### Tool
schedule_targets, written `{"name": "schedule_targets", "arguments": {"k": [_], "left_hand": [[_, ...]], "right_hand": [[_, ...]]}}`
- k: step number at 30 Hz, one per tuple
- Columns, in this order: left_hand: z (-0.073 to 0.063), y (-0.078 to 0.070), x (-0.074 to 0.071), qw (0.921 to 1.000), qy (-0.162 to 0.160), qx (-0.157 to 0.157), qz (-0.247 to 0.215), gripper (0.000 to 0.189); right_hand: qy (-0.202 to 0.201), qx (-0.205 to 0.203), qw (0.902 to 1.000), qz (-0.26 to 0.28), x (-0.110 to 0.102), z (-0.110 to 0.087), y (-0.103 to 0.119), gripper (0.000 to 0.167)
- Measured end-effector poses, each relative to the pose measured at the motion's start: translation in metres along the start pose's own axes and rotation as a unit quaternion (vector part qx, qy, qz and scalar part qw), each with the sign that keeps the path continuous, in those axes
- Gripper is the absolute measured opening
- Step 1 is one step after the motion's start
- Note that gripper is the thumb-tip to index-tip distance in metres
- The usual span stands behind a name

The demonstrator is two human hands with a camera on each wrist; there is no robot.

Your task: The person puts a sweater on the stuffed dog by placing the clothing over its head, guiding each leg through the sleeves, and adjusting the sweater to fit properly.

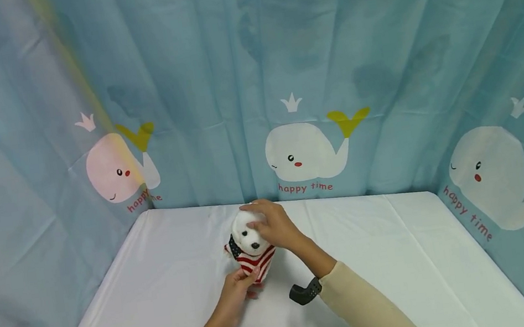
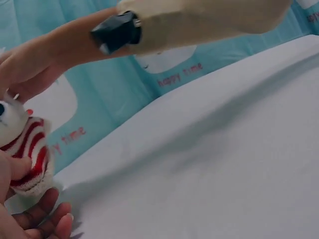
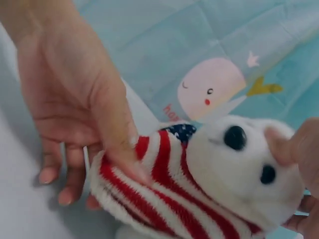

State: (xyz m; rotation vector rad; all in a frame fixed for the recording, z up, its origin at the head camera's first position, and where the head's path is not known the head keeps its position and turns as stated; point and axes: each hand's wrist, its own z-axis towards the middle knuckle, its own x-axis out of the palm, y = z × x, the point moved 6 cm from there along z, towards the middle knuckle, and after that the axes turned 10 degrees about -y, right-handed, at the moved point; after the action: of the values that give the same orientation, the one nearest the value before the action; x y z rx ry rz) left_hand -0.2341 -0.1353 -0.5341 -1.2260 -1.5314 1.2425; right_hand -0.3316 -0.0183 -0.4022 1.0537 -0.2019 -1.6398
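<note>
A white plush toy (image 1: 246, 238) with black eyes and a dark nose is held above the white table. It wears a red-and-white striped sweater (image 3: 158, 186) with a navy starred patch (image 3: 180, 132). My right hand (image 1: 274, 224) grips the toy's head from above and the right, thumb on the face in the right wrist view. Lower down, my left hand (image 1: 236, 291) pinches the sweater's lower part, its thumb lying over the stripes. The other left fingers (image 3: 75, 174) extend beneath and beside the toy. In the left wrist view the toy's head is partly cut off.
A white-covered table (image 1: 381, 258) lies under the hands. Light blue curtains (image 1: 200, 82) with printed whales stand behind it and at both sides. A black device (image 1: 305, 292) is strapped at the right wrist, by a beige sleeve (image 1: 362, 300).
</note>
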Motion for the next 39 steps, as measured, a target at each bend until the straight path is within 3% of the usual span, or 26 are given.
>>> {"name": "schedule_targets", "arguments": {"k": [5,8,12,15,17,22,28,31,35,39], "left_hand": [[0.016,-0.004,-0.017,0.9992,0.007,0.018,0.035,0.038],[0.023,-0.013,-0.036,0.9971,-0.006,0.031,0.069,0.050],[0.034,-0.025,-0.064,0.9940,-0.052,0.041,0.088,0.054],[0.044,-0.031,-0.074,0.9925,-0.068,0.047,0.090,0.047],[0.051,-0.035,-0.072,0.9915,-0.062,0.056,0.099,0.040],[0.066,-0.039,-0.068,0.9845,-0.082,0.083,0.131,0.022],[0.078,-0.039,-0.074,0.9742,-0.111,0.113,0.161,0.018],[0.080,-0.043,-0.073,0.9684,-0.110,0.147,0.169,0.020],[0.080,-0.048,-0.068,0.9522,-0.118,0.194,0.204,0.019],[0.071,-0.053,-0.062,0.9302,-0.087,0.254,0.251,0.045]], "right_hand": [[0.020,0.021,0.9990,0.033,-0.008,-0.009,-0.012,0.049],[-0.008,0.069,0.9960,0.057,-0.020,-0.021,-0.030,0.047],[-0.040,0.154,0.9860,0.048,-0.030,-0.041,-0.058,0.034],[-0.007,0.203,0.9772,0.063,-0.024,-0.050,-0.070,0.030],[0.007,0.213,0.9741,0.075,-0.019,-0.051,-0.073,0.028],[-0.035,0.192,0.9796,0.048,-0.019,-0.047,-0.075,0.012],[-0.102,0.166,0.9806,-0.021,-0.020,-0.045,-0.081,0.013],[-0.124,0.155,0.9789,-0.048,-0.018,-0.044,-0.083,0.014],[-0.119,0.125,0.9808,-0.090,-0.011,-0.043,-0.083,0.016],[-0.067,0.076,0.9899,-0.099,-0.008,-0.047,-0.073,0.036]]}}
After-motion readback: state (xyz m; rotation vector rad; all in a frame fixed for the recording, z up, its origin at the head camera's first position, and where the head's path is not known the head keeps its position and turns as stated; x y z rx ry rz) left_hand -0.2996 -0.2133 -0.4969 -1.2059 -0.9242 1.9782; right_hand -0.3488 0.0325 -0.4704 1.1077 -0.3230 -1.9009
